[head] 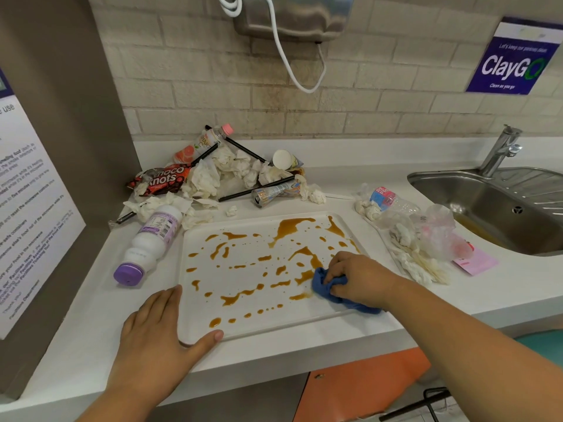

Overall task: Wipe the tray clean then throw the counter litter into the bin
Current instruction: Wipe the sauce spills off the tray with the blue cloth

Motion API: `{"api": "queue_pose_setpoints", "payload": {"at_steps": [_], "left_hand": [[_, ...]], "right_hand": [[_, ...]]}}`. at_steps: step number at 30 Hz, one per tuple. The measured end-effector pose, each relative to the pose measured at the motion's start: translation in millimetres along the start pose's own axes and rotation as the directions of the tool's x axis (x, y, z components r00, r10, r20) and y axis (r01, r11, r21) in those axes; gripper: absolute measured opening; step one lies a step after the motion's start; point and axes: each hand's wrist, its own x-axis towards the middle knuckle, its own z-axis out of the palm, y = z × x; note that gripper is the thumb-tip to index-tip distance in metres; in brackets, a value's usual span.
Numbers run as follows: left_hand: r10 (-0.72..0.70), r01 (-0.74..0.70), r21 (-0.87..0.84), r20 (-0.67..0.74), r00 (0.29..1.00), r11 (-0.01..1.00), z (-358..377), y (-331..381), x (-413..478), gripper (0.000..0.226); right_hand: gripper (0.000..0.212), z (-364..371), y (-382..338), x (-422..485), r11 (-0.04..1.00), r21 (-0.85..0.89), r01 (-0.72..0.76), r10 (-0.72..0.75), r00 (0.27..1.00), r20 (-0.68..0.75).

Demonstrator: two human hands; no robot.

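Note:
A white tray [195, 318] lies on the white counter, spattered with brown sauce [289, 228]. My right hand [362, 278] grips a blue cloth [327, 286] pressed on the tray's right front part. My left hand [155, 330] lies flat at the tray's left front corner, fingers along the edge and thumb on the front rim. Behind the tray sits a litter pile: crumpled tissues [210, 178], a snack wrapper [160, 179], black straws [256, 188], a crushed can [271, 193]. A white bottle with a purple cap [149, 242] lies left of the tray.
To the right of the tray lie a crushed plastic bottle [387, 201], a clear plastic bag with tissues [426, 236] and a pink slip [476, 261]. A steel sink [493, 205] with a tap [502, 147] is at far right. A notice board [27, 208] stands at left.

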Motion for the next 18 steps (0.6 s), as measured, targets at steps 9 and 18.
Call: {"api": "queue_pose_setpoints", "payload": {"at_steps": [9,18], "left_hand": [[-0.002,0.003,0.032,-0.015,1.0,0.999,2.2,-2.1,1.0,0.131],[-0.009,0.009,0.022,0.017,1.0,1.0,0.5,-0.1,1.2,0.117]], "right_hand": [[0.023,5.0,-14.2,4.1,0.998,-0.016,0.062,-0.062,0.998,0.005],[0.026,13.7,-24.2,5.8,0.993,-0.024,0.115,-0.115,0.993,0.014]]}}
